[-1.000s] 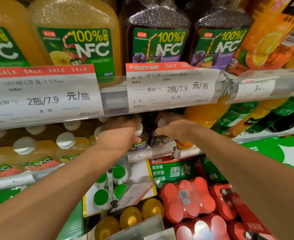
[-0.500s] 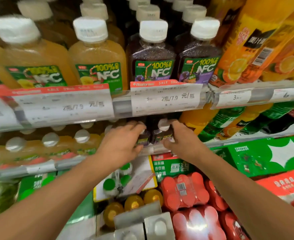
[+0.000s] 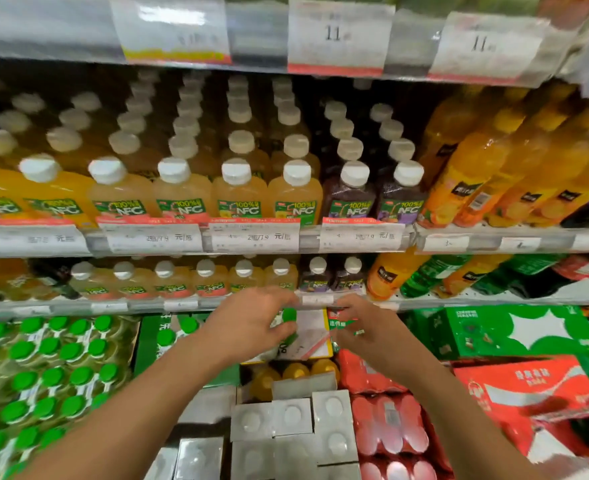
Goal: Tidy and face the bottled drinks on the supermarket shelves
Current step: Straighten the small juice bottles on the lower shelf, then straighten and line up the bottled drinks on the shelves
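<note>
The main risk, as I judge it, is a knock: the left hand (image 3: 251, 322) hangs just below the lip of the lower shelf (image 3: 459, 301), in front of green-capped bottles (image 3: 54, 372), and a careless lift could catch the shelf edge or tip one of the small pale juice bottles (image 3: 206, 280) standing at the front of that shelf. Its fingers are loosely curved and hold nothing that I can make out, though blur hides the tips. Further right the two dark juice bottles (image 3: 334, 275) stand upright, labels forward, at the shelf front. The right hand (image 3: 358, 329) hovers just below them, forearm angled in from the right, fingers relaxed and apparently empty; a hasty reach could topple them.
</note>
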A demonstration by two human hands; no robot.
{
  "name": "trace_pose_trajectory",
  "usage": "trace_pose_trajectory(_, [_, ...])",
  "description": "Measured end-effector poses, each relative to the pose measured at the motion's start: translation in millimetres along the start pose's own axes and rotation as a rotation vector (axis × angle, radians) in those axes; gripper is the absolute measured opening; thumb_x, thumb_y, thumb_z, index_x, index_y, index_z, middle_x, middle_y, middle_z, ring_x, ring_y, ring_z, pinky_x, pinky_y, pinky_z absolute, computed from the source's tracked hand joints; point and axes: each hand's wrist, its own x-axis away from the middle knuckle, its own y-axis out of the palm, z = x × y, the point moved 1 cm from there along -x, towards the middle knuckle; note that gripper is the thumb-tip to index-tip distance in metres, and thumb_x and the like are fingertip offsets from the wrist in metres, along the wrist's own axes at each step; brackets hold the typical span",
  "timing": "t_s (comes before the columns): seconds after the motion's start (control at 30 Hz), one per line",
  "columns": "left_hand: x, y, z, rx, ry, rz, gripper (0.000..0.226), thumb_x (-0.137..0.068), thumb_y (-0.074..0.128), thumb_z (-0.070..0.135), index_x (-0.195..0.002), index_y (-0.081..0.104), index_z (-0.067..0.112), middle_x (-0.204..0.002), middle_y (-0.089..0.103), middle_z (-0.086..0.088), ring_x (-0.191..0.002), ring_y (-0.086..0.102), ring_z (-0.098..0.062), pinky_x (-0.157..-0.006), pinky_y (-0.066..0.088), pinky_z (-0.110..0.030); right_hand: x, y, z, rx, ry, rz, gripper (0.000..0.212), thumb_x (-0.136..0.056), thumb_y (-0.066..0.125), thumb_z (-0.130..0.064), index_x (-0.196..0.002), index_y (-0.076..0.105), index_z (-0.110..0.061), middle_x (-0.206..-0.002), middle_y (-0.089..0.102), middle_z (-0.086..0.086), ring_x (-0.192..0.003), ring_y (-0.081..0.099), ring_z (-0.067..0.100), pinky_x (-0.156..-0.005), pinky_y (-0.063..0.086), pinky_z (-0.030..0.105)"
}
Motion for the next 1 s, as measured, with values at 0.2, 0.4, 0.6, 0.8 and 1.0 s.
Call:
trace_pose_trajectory(0.2, [71.7,-51.2,-22.6,0.119,-0.069,-0.015,0.038,-0.096,0.059,0.052,-0.130,0.058,0.035,-0.130,0.064,0.014,-0.113,0.061,-0.011,-0.090,0.048,-0.029,38.7,10.2,-66.5,0.015,-0.061,-0.022,0.033,-0.097,0.065,-0.039,-0.127,0.052,-0.039,-0.118,0.065,-0.015,-0.101,0.065,-0.005,-0.084,0.057,0.027])
trace_pose_trajectory(0.4, [141.6,-103.4,-59.4,0.145,-0.134,0.114,0.043,-0.095,0.058,0.055,-0.134,0.056,0.037,-0.127,0.065,0.014,-0.112,0.062,-0.011,-0.091,0.051,-0.034,75.5,27.7,-135.1,-0.130,-0.023,0.008,0.028,-0.091,0.070,-0.044,-0.117,0.061,-0.049,-0.116,0.068,-0.018,-0.097,0.066,-0.009,-0.083,0.057,0.024])
trace_pose_trajectory(0.6, [206.7,-135.1,-96.7,0.149,-0.151,0.163,0.044,-0.096,0.058,0.053,-0.136,0.055,0.037,-0.129,0.065,0.014,-0.114,0.062,-0.011,-0.093,0.050,-0.032,83.6,63.0,-205.4,-0.200,-0.039,0.053,0.031,-0.092,0.073,-0.041,-0.121,0.062,-0.044,-0.120,0.067,-0.019,-0.100,0.066,-0.004,-0.091,0.058,0.032])
trace_pose_trajectory(0.8, [264.1,-170.1,-115.7,0.170,-0.221,0.269,0.044,-0.094,0.060,0.054,-0.134,0.058,0.034,-0.124,0.066,0.014,-0.110,0.062,-0.008,-0.094,0.051,-0.034,95.0,81.4,-243.8,-0.142,-0.126,0.086,0.026,-0.091,0.072,-0.041,-0.115,0.063,-0.047,-0.109,0.070,-0.024,-0.102,0.068,-0.002,-0.086,0.060,0.039])
trace_pose_trajectory(1.0, [322.9,-182.8,-97.1,0.155,-0.313,0.377,0.044,-0.095,0.059,0.052,-0.135,0.057,0.033,-0.126,0.066,0.013,-0.111,0.062,-0.008,-0.094,0.051,-0.033,112.2,84.0,-275.2,-0.028,-0.286,0.085,0.022,-0.093,0.069,-0.044,-0.114,0.061,-0.048,-0.110,0.069,-0.024,-0.101,0.062,-0.012,-0.088,0.056,0.025])
